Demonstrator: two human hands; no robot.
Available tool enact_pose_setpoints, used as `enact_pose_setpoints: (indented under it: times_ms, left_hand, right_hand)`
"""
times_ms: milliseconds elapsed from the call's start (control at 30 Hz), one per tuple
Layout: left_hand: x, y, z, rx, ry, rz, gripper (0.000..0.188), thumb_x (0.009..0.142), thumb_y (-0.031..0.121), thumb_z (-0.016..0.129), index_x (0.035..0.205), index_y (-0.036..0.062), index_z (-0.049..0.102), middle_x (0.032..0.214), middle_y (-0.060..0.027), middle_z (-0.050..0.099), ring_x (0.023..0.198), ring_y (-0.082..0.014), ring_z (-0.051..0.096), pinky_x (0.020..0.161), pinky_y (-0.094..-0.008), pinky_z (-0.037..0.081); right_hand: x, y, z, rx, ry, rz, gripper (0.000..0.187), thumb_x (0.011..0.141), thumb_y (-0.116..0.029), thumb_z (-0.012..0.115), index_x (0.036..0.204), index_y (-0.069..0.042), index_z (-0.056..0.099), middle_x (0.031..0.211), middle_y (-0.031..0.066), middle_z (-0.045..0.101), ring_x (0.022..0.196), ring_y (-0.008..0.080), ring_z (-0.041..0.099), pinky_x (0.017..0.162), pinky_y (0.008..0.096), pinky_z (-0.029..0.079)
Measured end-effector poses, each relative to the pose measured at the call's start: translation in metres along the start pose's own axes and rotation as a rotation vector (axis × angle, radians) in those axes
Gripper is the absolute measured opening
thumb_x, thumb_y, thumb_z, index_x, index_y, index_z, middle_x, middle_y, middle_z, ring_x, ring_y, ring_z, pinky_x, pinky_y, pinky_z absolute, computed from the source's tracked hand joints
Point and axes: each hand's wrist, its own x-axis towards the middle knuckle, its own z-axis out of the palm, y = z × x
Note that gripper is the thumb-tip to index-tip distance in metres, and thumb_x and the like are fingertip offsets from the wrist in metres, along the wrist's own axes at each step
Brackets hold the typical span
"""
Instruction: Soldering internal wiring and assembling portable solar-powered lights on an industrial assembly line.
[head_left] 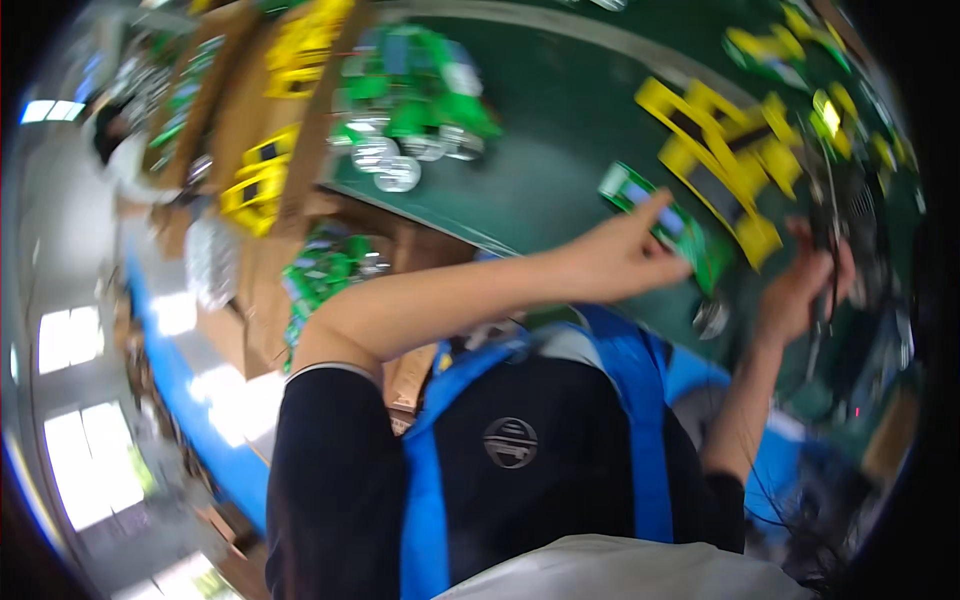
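My left hand [625,250] is closed on a green plastic part [678,232] with a pale blue-grey piece in it, thumb and fingers gripping its near side. A small round silvery piece [711,318] hangs below that part. To the right, my right hand [805,285] has its fingers closed around a thin dark rod-like tool [832,235]; blur hides its exact kind. Just beyond my left hand, several yellow plastic frames [715,185] with dark rectangular openings lie together on the green tabletop [560,110].
Green parts with round silvery discs [397,174] are piled at the table's far left. Cardboard boxes [300,170] alongside hold yellow frames [262,180] and green parts [325,265]. More yellow and green pieces [780,50] lie far right. Another person [135,160] stands at the left.
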Motion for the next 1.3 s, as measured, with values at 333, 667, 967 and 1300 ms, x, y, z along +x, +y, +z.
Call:
enact_pose_setpoints:
  times_ms: [333,667,967,1300]
  left_hand:
    - [0.030,0.022,-0.029,0.904,-0.087,0.795,0.015,0.074,0.001,0.060,0.088,0.0061,0.059,0.082,-0.0089,0.056,0.078,-0.0270,0.057,0.064,-0.0343,0.048]
    - [0.070,0.009,0.012,0.523,-0.097,0.566,0.015,0.072,0.002,0.067,0.085,0.0050,0.059,0.077,-0.0053,0.056,0.063,-0.0217,0.054,0.056,-0.0312,0.045]
    - [0.068,0.000,0.002,0.658,-0.077,0.752,0.014,0.070,-0.003,0.067,0.080,0.0028,0.059,0.084,-0.0059,0.056,0.069,-0.0179,0.054,0.058,-0.0269,0.044]
    - [0.054,0.021,0.017,0.905,-0.042,0.505,0.015,0.064,-0.005,0.061,0.073,0.0016,0.051,0.088,-0.0092,0.055,0.082,-0.0294,0.054,0.071,-0.0354,0.045]
  right_hand:
    - [-0.059,-0.036,-0.098,0.572,0.123,0.310,0.026,0.090,-0.028,0.049,0.105,-0.006,0.051,0.085,0.0072,0.053,0.083,0.0179,0.044,0.090,0.0405,0.032]
    - [-0.068,-0.028,-0.086,0.592,0.035,0.569,0.023,0.091,-0.025,0.046,0.093,-0.002,0.046,0.071,0.0072,0.047,0.069,0.0159,0.042,0.095,0.0378,0.032]
    - [-0.064,-0.044,-0.066,0.125,-0.071,0.576,0.022,0.087,-0.021,0.051,0.091,0.000,0.048,0.067,0.0090,0.053,0.064,0.0145,0.051,0.098,0.0434,0.035]
    - [-0.063,-0.046,-0.057,-0.074,-0.236,0.476,0.014,0.084,-0.014,0.050,0.089,-0.001,0.048,0.061,0.0057,0.055,0.059,0.0107,0.054,0.107,0.0504,0.023]
